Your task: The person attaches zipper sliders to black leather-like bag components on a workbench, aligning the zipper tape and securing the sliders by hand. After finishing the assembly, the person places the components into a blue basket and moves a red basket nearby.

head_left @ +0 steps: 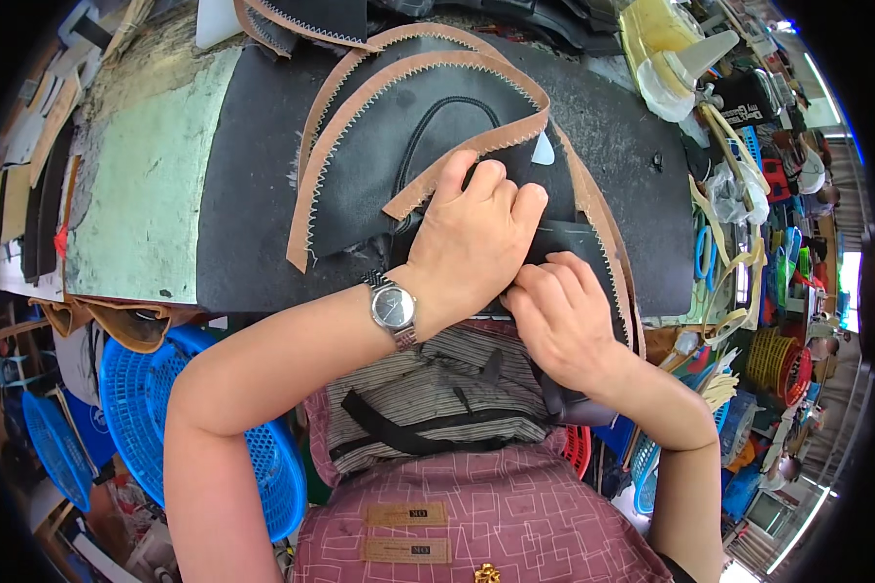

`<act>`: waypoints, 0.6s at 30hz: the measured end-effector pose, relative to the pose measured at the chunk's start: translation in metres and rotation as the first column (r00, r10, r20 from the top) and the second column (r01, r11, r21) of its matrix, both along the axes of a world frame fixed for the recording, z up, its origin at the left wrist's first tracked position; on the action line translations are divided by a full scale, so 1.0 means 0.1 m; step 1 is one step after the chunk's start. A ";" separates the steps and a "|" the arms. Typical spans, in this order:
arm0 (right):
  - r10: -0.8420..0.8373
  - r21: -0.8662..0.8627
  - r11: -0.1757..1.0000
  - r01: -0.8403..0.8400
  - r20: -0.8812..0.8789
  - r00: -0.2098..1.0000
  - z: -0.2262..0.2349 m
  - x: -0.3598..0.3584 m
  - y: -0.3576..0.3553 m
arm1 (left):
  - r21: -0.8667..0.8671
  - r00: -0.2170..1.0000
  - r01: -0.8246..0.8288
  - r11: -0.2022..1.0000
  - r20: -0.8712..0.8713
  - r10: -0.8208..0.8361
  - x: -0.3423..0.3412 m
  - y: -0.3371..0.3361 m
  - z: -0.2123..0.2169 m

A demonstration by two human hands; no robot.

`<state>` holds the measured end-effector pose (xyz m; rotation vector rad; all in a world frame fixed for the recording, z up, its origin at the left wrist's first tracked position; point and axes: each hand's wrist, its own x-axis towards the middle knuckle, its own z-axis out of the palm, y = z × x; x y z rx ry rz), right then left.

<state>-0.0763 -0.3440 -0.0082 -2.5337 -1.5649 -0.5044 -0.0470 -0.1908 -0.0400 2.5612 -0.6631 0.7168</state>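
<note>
On the dark work mat (248,185) lies a black leather piece (369,146) edged with a tan strip (345,121) zigzag-stitched in pale thread. A thin black cord (423,126) loops over it. Fingers curled, my left hand (481,228) grips the leather beside the loose end of the strip. My right hand (562,316) sits just below and to its right, bent fingers closed on the near edge of the leather. What lies beneath both sets of fingertips is hidden. A small white rounded piece (542,150) shows beyond my left knuckles.
A pale green board (146,185) covers the table's left side. More black leather parts (311,21) lie at the back. A yellowish container (661,29) and a plastic-wrapped pot (666,83) stand at back right, near blue-handled scissors (705,255). A blue basket (131,389) stands below left.
</note>
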 end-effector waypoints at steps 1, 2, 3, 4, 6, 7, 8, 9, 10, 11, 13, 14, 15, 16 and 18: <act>-0.066 -0.002 0.998 0.066 -0.046 0.997 0.03 0.01 0.02 | 0.022 1.000 -0.003 1.000 -0.003 0.003 -0.01 0.00 0.00; -0.132 -0.008 0.991 0.132 -0.092 0.987 0.06 0.03 0.04 | 0.021 1.000 -0.009 1.000 0.006 0.008 0.00 0.00 0.00; -0.154 0.045 0.986 0.161 -0.127 0.980 0.03 0.03 0.04 | 0.019 1.000 -0.014 1.000 0.015 0.014 0.02 0.02 0.00; -0.172 0.101 0.977 0.188 -0.154 0.973 -0.02 0.07 0.04 | 0.020 0.999 -0.022 1.000 0.033 0.021 0.04 0.03 0.01; -0.167 0.171 0.963 0.210 -0.237 0.957 -0.01 0.11 0.03 | -0.163 0.999 0.036 0.986 0.006 -0.035 0.05 0.05 0.01; -0.148 0.190 0.959 0.210 -0.294 0.944 0.01 0.13 -0.01 | -0.314 0.997 0.072 0.947 0.024 -0.068 0.08 0.07 0.03; -0.128 0.210 0.955 0.210 -0.349 0.928 0.04 0.14 -0.04 | -0.457 0.994 0.109 0.883 0.046 -0.098 0.09 0.10 0.04; -0.089 0.248 0.948 0.199 -0.395 0.914 0.07 0.16 -0.05 | -0.499 0.974 0.221 0.838 0.161 -0.161 0.06 0.16 0.07; -0.076 0.253 0.946 0.205 -0.439 0.895 0.10 0.20 -0.10 | -0.275 0.935 0.354 0.894 0.067 -0.349 -0.06 0.26 0.34; -0.056 0.257 0.945 0.203 -0.484 0.873 0.16 0.23 -0.10 | -0.077 0.894 0.439 0.895 0.140 -0.426 -0.19 0.31 0.36; -0.011 0.266 0.942 0.206 -0.588 0.809 0.21 0.28 -0.15 | 0.242 0.851 0.437 0.866 0.200 -0.486 -0.32 0.31 0.33; 0.026 0.274 0.943 0.189 -0.627 0.778 0.24 0.32 -0.15 | 0.365 0.866 0.359 0.859 0.212 -0.452 -0.34 0.30 0.34; 0.016 0.281 0.939 0.197 -0.611 0.792 0.25 0.30 -0.16 | 0.373 0.853 0.361 0.855 0.239 -0.464 -0.35 0.31 0.34; 0.013 0.292 0.935 0.201 -0.594 0.804 0.25 0.29 -0.14 | 0.372 0.826 0.369 0.852 0.290 -0.484 -0.34 0.31 0.30; -0.135 0.264 0.936 0.232 -0.340 0.931 0.26 0.12 -0.05 | 0.370 0.762 0.387 0.845 0.388 -0.519 -0.30 0.32 0.20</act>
